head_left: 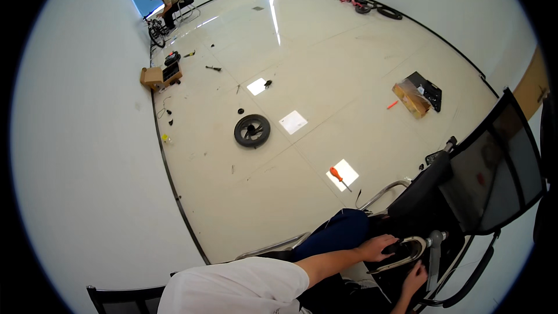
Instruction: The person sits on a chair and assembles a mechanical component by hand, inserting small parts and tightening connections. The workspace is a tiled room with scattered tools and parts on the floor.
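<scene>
The left hand (381,248) rests on the top of a curved grey bracket (407,251) at the black chair (494,174) — fingers closed over its dark end. The right hand (414,279) sits just below, fingertips touching the bracket's lower edge; whether they grip, I cannot tell. The bracket's long axis runs left-right toward a grey post (435,259).

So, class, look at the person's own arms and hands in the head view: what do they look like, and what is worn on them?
Both hands are bare: no gloves, rings or watch that the picture shows. The left arm has a short white sleeve ending above the elbow, leaving the forearm uncovered down to the left hand. Only the right hand and a short stretch of bare wrist show; any sleeve there is out of view. Fingers are too small for detail.
</scene>
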Demonstrator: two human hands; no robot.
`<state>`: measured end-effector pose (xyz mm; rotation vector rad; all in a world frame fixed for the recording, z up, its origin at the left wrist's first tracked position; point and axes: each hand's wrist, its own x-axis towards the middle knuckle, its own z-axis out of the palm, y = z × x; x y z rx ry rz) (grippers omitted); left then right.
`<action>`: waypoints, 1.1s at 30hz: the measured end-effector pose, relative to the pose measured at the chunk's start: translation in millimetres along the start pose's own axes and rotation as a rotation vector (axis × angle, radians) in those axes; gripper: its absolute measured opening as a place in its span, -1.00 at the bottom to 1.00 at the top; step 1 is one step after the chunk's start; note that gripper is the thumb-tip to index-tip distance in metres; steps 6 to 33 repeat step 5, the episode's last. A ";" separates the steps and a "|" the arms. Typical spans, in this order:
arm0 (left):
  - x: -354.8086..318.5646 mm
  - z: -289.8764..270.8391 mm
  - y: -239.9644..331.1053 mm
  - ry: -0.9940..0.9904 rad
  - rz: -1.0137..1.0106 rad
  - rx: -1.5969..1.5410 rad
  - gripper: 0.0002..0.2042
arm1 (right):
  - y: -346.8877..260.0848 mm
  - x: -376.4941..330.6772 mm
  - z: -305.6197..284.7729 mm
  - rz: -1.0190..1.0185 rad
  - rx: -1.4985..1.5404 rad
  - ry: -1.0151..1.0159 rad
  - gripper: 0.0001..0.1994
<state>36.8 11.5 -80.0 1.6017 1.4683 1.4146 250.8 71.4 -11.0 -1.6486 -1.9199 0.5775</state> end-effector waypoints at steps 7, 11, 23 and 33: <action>0.8 -2.0 -0.9 -0.062 -0.042 0.012 -0.45 | -41.4 -88.5 21.8 -0.041 0.081 -0.217 -0.73; 0.8 -2.0 -0.9 -0.062 -0.042 0.012 -0.45 | -41.4 -88.5 21.8 -0.041 0.081 -0.217 -0.73; 0.8 -2.0 -0.9 -0.062 -0.042 0.012 -0.45 | -41.4 -88.5 21.8 -0.041 0.081 -0.217 -0.73; 0.8 -2.0 -0.9 -0.062 -0.042 0.012 -0.45 | -41.4 -88.5 21.8 -0.041 0.081 -0.217 -0.73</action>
